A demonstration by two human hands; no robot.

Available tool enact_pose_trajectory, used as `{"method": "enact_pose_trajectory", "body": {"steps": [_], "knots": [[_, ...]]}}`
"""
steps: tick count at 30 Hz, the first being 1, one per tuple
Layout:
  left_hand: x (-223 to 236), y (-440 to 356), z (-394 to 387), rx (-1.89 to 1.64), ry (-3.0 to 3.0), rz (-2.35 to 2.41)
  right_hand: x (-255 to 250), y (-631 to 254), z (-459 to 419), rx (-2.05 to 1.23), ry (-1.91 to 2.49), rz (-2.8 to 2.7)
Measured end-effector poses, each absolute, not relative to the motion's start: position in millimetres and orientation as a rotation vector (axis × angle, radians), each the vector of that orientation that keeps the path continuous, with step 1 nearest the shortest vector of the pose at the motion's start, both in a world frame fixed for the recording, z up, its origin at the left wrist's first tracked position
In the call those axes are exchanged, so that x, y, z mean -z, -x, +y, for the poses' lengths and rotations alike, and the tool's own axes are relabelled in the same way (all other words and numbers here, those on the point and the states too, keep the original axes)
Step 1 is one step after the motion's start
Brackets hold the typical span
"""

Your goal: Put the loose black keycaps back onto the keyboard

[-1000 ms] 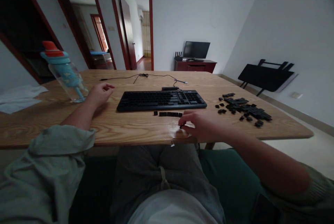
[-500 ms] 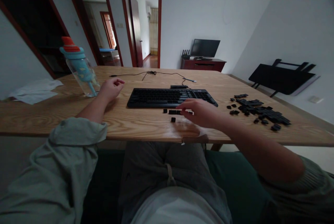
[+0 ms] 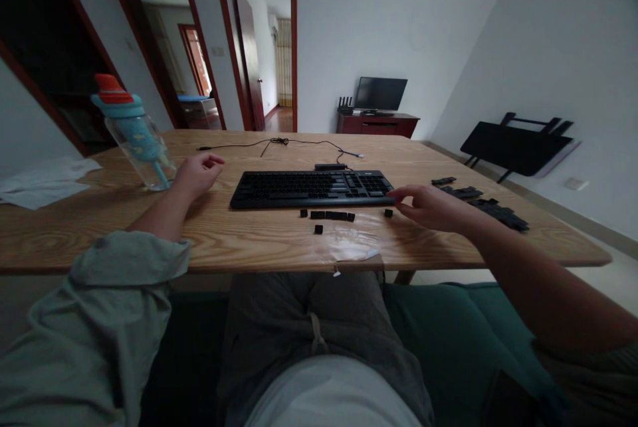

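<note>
On the wooden table lies a black keyboard. My right hand is by its near right corner, thumb and forefinger apart, with nothing visible between them. A single black keycap lies just below those fingertips. In front of the keyboard is a short row of keycaps, with one loose keycap to its left and another keycap nearer me. My left hand rests on the table left of the keyboard, fingers loosely bent and holding nothing visible.
A pile of black keycaps spreads at the right, partly hidden behind my right hand and forearm. A clear bottle with a red lid stands beside my left hand, near white paper. A cable runs behind the keyboard. Clear tape covers the front edge.
My right hand has moved right, from over the keycap row to the keyboard's right corner, uncovering the row and the single keycap. My left hand stays in place. The view has shifted slightly.
</note>
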State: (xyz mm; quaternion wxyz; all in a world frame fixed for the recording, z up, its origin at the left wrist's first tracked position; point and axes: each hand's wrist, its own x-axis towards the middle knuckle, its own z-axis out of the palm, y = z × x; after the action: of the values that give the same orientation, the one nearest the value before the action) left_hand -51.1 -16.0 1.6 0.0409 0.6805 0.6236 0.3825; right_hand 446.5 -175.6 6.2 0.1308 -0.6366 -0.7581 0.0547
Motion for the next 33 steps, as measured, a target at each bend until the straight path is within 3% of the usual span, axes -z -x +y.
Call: {"method": "enact_pose_trajectory", "body": {"steps": [8, 15, 24, 29, 33], "knots": [[-2, 51, -17, -1.176, -2.088, 1.903, -9, -430, -181, -0.178, 1.939, -2.229], [-4, 49, -19, -1.171, -2.092, 1.897, -28, -374, -208, -0.275, 1.653, -2.348], [3, 54, -10, -1.143, -2.121, 1.852, -5, -321, -184, -0.334, 1.564, -2.457], [1, 54, -11, -1.132, -2.118, 1.869, -24, -340, -194, -0.284, 1.553, -2.410], [-3, 54, -15, -1.113, -2.090, 1.899, -62, -414, -210, -0.178, 1.778, -2.105]]}}
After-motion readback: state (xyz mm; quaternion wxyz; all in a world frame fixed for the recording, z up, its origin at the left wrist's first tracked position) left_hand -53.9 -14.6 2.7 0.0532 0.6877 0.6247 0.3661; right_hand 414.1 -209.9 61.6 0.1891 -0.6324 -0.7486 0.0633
